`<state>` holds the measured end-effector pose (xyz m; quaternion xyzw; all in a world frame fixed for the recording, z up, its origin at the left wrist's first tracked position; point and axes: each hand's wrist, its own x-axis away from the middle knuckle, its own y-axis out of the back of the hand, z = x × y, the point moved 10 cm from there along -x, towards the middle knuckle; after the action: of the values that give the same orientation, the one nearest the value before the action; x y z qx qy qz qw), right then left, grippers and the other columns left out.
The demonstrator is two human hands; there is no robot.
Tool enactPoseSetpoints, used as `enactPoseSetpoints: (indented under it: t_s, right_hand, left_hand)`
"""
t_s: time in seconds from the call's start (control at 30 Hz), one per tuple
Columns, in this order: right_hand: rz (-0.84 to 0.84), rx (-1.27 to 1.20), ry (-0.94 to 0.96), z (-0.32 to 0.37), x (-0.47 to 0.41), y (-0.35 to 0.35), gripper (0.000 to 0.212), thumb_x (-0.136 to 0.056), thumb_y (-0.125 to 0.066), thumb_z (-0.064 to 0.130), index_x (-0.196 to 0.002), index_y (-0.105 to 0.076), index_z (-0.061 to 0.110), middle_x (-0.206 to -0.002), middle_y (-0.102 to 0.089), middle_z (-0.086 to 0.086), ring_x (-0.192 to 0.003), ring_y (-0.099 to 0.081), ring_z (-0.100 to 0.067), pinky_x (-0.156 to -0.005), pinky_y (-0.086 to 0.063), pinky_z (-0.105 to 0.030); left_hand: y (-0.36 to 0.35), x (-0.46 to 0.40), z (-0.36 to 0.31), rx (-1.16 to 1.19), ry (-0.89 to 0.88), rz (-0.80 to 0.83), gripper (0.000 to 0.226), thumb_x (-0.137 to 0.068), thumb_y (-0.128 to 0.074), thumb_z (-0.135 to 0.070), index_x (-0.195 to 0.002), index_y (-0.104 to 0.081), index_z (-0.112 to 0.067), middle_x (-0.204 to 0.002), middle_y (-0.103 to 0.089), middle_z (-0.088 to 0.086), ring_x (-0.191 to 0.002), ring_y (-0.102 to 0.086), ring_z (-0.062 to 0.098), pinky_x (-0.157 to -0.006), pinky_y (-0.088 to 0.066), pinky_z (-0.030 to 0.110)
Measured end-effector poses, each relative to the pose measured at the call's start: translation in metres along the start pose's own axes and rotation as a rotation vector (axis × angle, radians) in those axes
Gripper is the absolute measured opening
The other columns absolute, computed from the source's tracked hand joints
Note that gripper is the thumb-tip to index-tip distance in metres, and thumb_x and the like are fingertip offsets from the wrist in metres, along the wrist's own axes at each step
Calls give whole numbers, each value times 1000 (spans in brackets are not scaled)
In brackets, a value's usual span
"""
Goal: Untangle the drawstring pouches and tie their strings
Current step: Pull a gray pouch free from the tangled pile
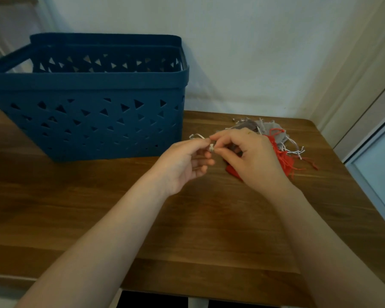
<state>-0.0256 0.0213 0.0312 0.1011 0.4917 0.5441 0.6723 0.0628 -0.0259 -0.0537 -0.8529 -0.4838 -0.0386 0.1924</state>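
Above a wooden table [98, 207], the left hand [185, 165] and right hand [251, 156] each pinched a white drawstring [211, 147] between curled fingertips; red and grey pouches [282, 138] lay heaped beside a blue basket [87, 121].

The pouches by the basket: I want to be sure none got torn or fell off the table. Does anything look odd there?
No damage shows. The pouches, grey and red, lie in a jumbled heap on the table with loose strings crossing. Both hands, left hand and right hand, pinch a white string.
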Motion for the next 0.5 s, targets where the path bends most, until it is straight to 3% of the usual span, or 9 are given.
enactPoseSetpoints:
  t_s: [0.2,0.5]
  right_hand:
    - [120,-6,101,-2,3,-13,11,-80,-67,3,-84,-69,13,-95,-63,10,-88,-58,0,-81,-48,-13]
    - [59,-246,-142,-20,8,-12,17,-85,-64,9,-84,-59,26,-90,-66,9,-82,-63,-4,-73,-53,-21]
  left_hand:
    - [0,0,14,-45,76,63,8,-88,-61,-20,-87,-68,-16,-73,-62,-3,-68,-59,8,-59,-49,19]
    - [0,4,7,-15,50,55,9,-90,-58,-16,-89,-66,-12,-63,-59,-4,-58,-57,5,-56,-47,17]
